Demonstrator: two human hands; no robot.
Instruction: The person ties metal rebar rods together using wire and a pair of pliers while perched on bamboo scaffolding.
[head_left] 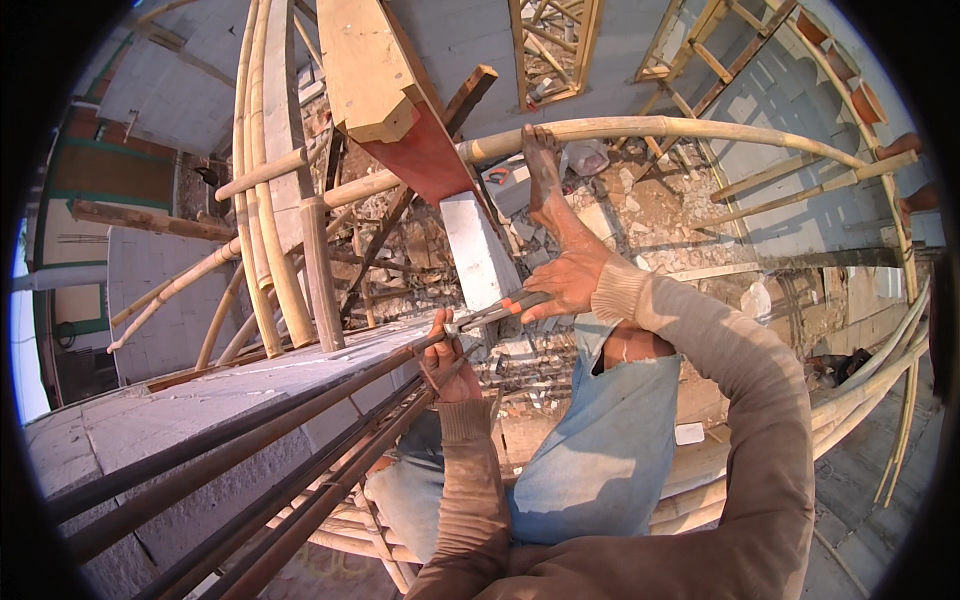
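Pincers (487, 315) with orange-and-black handle grips are in my right hand (570, 282), which is closed round the handle ends. Their metal jaws meet the end of the steel rebar (330, 388), a bundle of several long rods running in from the lower left. My left hand (450, 370) is closed about the rebar end, just below the jaws, with its fingers curled up beside them. Whether a tie wire sits in the jaws is too small to tell. A light block wall (230, 440) lies under and beside the rods.
My bare foot (543, 165) rests on a curved bamboo pole (640, 128). A timber formwork box (365, 75) and a white block (473, 250) stand ahead. Upright bamboo poles (262, 180) rise at left. Rubble (640, 215) covers the ground below. Another person's hand (905, 145) shows far right.
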